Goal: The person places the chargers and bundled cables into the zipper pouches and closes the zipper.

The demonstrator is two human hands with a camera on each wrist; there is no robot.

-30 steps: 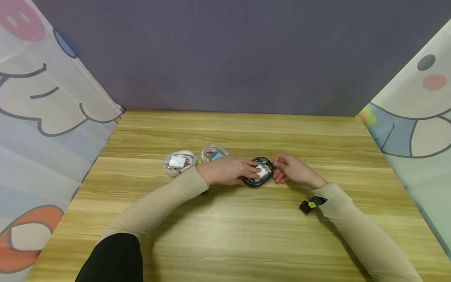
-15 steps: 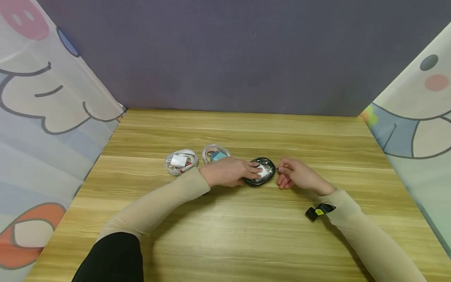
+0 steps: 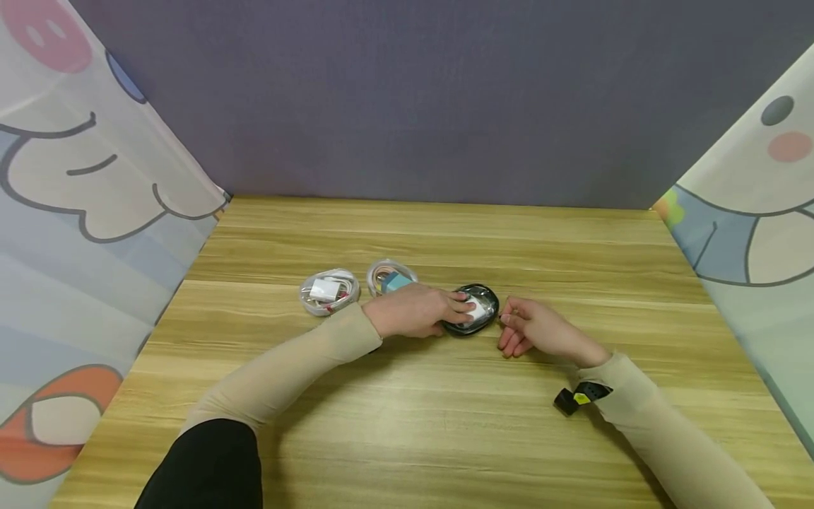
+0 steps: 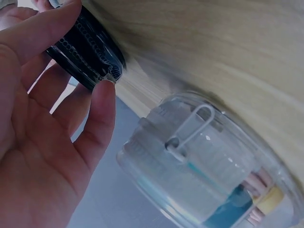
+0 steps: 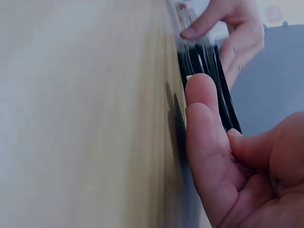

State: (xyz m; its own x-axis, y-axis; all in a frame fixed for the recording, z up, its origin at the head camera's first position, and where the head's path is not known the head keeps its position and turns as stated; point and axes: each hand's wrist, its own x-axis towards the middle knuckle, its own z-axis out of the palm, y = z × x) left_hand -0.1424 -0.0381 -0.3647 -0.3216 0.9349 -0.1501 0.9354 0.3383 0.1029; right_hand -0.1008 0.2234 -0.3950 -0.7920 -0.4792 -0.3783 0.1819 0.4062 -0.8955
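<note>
A small black-rimmed oval zip case [image 3: 486, 302] with a see-through top lies on the table, a white charger [image 3: 475, 309] showing inside. My left hand [image 3: 413, 309] holds the case from its left, fingers over the top and thumb at the side. Zipper teeth run along the black side wall [image 4: 90, 42] in the left wrist view. At the case's right edge, my right hand [image 3: 531, 329] pinches the small dark zipper pull between thumb and forefinger; the pull is mostly hidden by the fingertips. In the right wrist view, the other fingers [image 5: 204, 137] extend beside the black wall.
Left of the hands lie two clear oval zip cases: one [image 3: 307, 295] with a white charger and cable, the other [image 3: 381, 263] with a blue charger. The second sits right beside my left wrist. A grey panel [image 3: 439, 106] rises behind the wooden table [image 3: 407, 424].
My right hand has shifted right and a little toward me, along the case's right edge. The left hand stays on the case, which keeps its place.
</note>
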